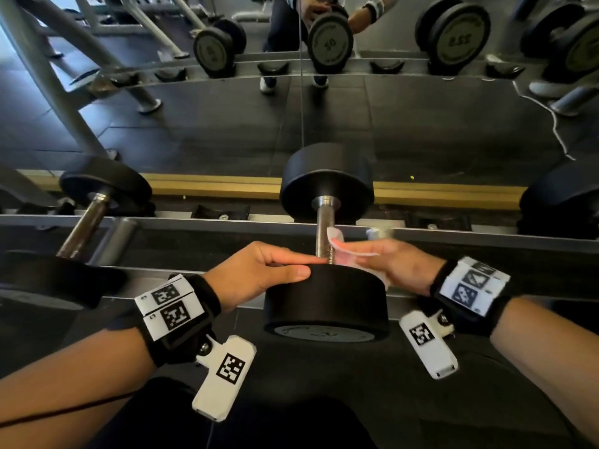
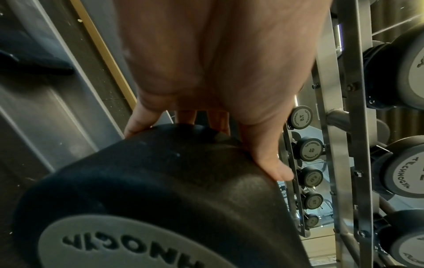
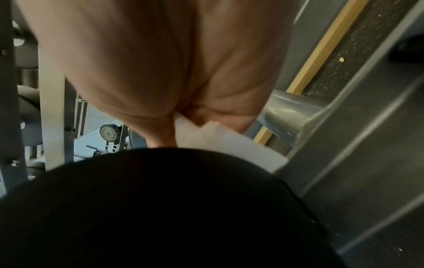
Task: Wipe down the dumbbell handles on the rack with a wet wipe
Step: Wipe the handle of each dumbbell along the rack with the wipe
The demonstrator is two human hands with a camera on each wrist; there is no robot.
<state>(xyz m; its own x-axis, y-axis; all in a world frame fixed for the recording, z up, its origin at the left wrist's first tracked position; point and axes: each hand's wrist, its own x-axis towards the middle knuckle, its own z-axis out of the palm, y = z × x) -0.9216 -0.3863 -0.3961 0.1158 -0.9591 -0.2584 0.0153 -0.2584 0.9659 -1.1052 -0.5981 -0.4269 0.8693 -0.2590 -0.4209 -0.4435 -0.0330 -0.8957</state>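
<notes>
Dumbbell heads [image 1: 325, 299] looked matt black rubber, slightly grainy; end cap [image 2: 119, 243] was grey, matt, embossed. Handle [image 1: 324, 228] was bare steel, semi-gloss. Wet wipe [image 1: 343, 251] was thin white cloth-like sheet. Rack rails [image 1: 486, 236] were smooth grey-painted metal.

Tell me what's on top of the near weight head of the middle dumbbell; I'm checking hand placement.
The left hand rests on the near weight head, fingers straight across its top. The right hand holds a wet wipe against the handle. The head hides the handle's lower end.
</notes>
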